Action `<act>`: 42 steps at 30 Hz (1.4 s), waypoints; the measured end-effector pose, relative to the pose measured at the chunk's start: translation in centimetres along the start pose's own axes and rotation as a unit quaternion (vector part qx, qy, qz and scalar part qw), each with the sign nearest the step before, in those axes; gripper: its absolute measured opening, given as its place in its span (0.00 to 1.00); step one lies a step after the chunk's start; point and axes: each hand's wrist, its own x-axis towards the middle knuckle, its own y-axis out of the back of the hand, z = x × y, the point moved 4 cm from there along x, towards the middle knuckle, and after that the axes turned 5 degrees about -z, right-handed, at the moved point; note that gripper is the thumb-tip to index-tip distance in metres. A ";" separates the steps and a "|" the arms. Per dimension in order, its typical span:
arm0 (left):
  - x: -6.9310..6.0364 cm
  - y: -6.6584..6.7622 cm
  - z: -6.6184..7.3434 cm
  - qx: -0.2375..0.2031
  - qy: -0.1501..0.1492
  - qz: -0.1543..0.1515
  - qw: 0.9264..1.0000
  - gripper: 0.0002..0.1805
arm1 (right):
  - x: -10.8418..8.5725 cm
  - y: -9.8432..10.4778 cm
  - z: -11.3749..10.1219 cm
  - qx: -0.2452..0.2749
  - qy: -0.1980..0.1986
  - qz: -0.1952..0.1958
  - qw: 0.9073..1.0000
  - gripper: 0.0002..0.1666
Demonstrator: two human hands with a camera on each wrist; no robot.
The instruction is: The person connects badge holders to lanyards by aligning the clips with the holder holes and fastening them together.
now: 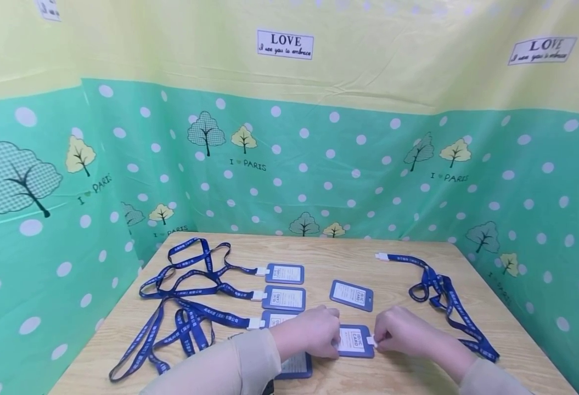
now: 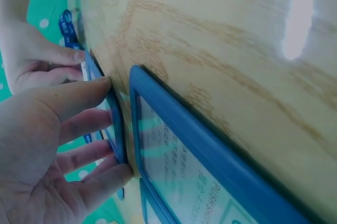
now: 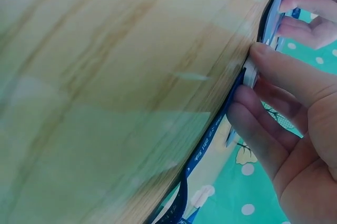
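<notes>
My left hand point(image 1: 319, 332) holds a blue ID card holder point(image 1: 355, 341) by its edges, thumb on one side and fingers on the other. At the holder's slotted end, my right hand point(image 1: 402, 332) pinches a white plastic clip point(image 1: 372, 341) between thumb and fingers. From that clip runs a dark blue lanyard point(image 3: 210, 137), seen close in the right wrist view. Clip and holder touch; whether they are hooked together cannot be made out. In the left wrist view, the held card holder point(image 2: 117, 121) lies between the fingers, near another holder point(image 2: 174, 150) on the table.
A loose card holder point(image 1: 351, 295) lies beyond my hands. Left of it, several holders point(image 1: 285, 273) with blue lanyards point(image 1: 190, 291) form a column, partly behind my left arm. At right lies a lanyard point(image 1: 437, 285) with a free white clip point(image 1: 382, 256). A patterned curtain point(image 1: 289, 175) surrounds the table.
</notes>
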 end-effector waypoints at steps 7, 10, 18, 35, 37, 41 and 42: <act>-0.1 -0.2 -0.1 -0.012 -0.005 0.001 1.000 0.11 | -0.2 0.0 0.1 0.004 -0.007 -0.005 1.000 0.08; -0.2 0.1 -0.1 -0.016 -0.006 -0.006 1.000 0.11 | -0.4 0.1 0.2 -0.003 -0.012 -0.010 1.000 0.08; 0.3 0.3 -0.5 -0.029 -0.024 -0.011 0.999 0.09 | -0.9 1.3 0.3 -0.031 -0.045 0.007 0.998 0.07; -0.2 5.5 -2.0 -0.134 -0.040 0.142 0.980 0.16 | -2.0 8.1 -1.2 -0.051 0.010 0.215 0.975 0.13; -0.5 6.3 -2.2 -0.149 -0.033 0.165 0.975 0.17 | -2.0 8.8 -1.0 -0.062 0.015 0.246 0.967 0.16; -0.8 7.6 -2.7 -0.165 -0.015 0.217 0.962 0.21 | -1.6 10.0 -0.6 -0.074 0.013 0.284 0.956 0.24; -0.8 7.8 -2.9 -0.164 -0.011 0.228 0.960 0.23 | -1.5 10.3 -0.5 -0.077 0.012 0.291 0.954 0.25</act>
